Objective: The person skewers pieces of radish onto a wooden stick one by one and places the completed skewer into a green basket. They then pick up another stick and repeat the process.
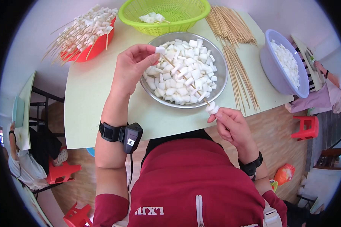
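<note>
A thin wooden skewer [183, 77] slants over a steel bowl [224, 75] heaped with white chunks [183, 68]. At its upper left end, my left hand [134, 64] pinches a single white piece [160, 50] between thumb and finger, at the skewer's tip. My right hand [231, 123] closes round the lower right end, where a few white pieces [212, 108] sit on the stick against my fingertips. The very end of the skewer is hidden in that hand.
Filled skewers crowd a red basin [98, 47]. A green basket [174, 26] holds a few more. Bare skewers [231, 26] lie right of the bowl, beside a purple tub [269, 68] of white chunks. Other people sit at far left and far right, near red stools [305, 127].
</note>
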The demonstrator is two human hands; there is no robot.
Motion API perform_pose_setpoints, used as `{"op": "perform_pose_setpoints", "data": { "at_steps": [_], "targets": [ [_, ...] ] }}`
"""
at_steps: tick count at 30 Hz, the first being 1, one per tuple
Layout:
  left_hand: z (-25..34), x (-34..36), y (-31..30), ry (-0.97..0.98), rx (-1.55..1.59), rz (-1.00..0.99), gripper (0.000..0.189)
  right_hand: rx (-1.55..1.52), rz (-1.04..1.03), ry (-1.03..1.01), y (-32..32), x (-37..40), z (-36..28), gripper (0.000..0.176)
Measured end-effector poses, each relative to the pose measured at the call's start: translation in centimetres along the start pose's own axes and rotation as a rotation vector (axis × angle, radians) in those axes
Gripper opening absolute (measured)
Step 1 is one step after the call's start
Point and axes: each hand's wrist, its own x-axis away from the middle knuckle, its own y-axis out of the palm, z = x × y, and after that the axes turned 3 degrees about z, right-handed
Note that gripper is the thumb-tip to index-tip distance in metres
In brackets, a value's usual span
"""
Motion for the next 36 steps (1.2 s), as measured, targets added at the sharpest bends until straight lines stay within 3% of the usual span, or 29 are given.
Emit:
{"op": "perform_pose_setpoints", "data": {
  "at_steps": [11, 13, 17, 19, 20, 22, 26, 28, 36],
  "targets": [
    [-0.1, 0.3, 0.9, 0.174, -0.159, 0.034, 0.016, 0.188, 0.148, -0.031, 0.6, -0.4, -0.4, 0.022],
    [-0.1, 0.3, 1.1, 0.207, -0.162, 0.051, 0.016, -0.026, -0.007, -0.008, -0.1, -0.4, -0.3, 0.024],
    [-0.1, 0.3, 1.0, 0.108, -0.121, 0.018, 0.016, -0.249, -0.126, 0.046, 0.2, -0.3, -0.5, 0.025],
    [0.1, 0.3, 0.9, 0.129, -0.134, 0.021, 0.015, 0.074, 0.026, -0.003, 0.9, -0.3, -0.6, 0.026],
    [0.3, 0.2, 0.9, 0.139, -0.136, 0.026, 0.015, 0.078, 0.02, -0.011, 1.1, -0.6, -0.4, 0.026],
    [0.4, 0.4, 0.9, 0.116, -0.081, 0.018, 0.015, 0.364, 0.179, -0.253, 1.3, -1.0, 0.5, 0.027],
    [0.6, 0.6, 1.2, 0.135, -0.084, 0.023, 0.016, 0.222, 0.085, -0.09, 0.9, -0.6, -0.6, 0.027],
    [0.5, 0.7, 1.5, 0.154, -0.025, -0.047, 0.016, -0.151, -0.096, -0.017, 0.5, -1.0, -0.3, 0.028],
    [0.4, 0.9, 2.0, 0.221, -0.036, 0.008, 0.015, 0.094, 0.001, -0.08, 1.3, -1.5, -0.5, 0.025]
  ]
}}
